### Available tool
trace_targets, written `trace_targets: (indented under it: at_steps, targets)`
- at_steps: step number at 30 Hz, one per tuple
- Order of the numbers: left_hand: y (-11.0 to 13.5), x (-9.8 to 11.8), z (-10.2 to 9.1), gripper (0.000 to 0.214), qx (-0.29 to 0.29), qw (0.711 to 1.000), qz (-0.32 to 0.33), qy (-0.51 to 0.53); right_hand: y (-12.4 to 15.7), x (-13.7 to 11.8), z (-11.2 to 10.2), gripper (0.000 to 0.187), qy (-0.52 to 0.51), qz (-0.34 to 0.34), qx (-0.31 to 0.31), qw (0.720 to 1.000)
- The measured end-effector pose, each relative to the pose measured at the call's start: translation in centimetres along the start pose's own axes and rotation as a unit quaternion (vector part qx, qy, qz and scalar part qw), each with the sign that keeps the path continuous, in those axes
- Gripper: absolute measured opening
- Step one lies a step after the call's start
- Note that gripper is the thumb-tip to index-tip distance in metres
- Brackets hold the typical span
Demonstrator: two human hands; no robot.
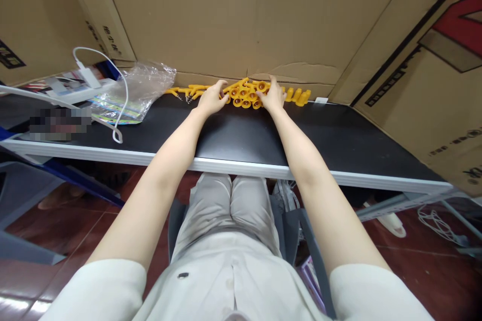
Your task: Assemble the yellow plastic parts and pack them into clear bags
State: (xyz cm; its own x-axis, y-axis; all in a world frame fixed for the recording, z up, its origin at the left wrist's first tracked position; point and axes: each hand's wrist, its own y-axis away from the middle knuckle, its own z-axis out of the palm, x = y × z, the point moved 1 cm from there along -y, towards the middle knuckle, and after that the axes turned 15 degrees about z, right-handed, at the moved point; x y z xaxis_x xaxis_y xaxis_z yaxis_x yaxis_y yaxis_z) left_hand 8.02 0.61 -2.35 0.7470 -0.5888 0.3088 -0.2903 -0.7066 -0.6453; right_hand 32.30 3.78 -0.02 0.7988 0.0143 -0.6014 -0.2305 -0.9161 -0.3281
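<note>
A small pile of yellow hollow plastic pieces (244,94), their round open ends facing me, lies at the back of the black tabletop. My left hand (214,99) curls against the pile's left side, fingers bent around it. From the right, my right hand (273,96) grips the pile's other end, thumb against the nearest pieces and fingers reaching over behind. Yellow branch-shaped pieces (194,91) with thin metal spiral tips lie left of my left hand. Beyond my right hand several more yellow pieces (299,96) stand side by side. My fingers partly hide the pile.
A clear plastic bag (146,88) and a white cable (127,90) with a plug lie at the left. Cardboard (256,20) walls the back and sides. A pale metal edge (241,164) runs along the table's front. A small white item (321,101) sits at the back right.
</note>
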Motion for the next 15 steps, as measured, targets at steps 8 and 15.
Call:
trace_targets:
  at_steps: [8, 15]
  targets:
    - [-0.1, 0.0, 0.2, 0.053, -0.002, 1.0, -0.006, 0.005, -1.4, 2.3, -1.6, 0.066, 0.054, 0.054, 0.031, 0.997]
    - [-0.1, 0.2, 0.0, 0.036, -0.012, 1.0, -0.006, -0.006, -4.7, 6.6, -3.1, 0.067, 0.037, 0.138, -0.014, 0.99]
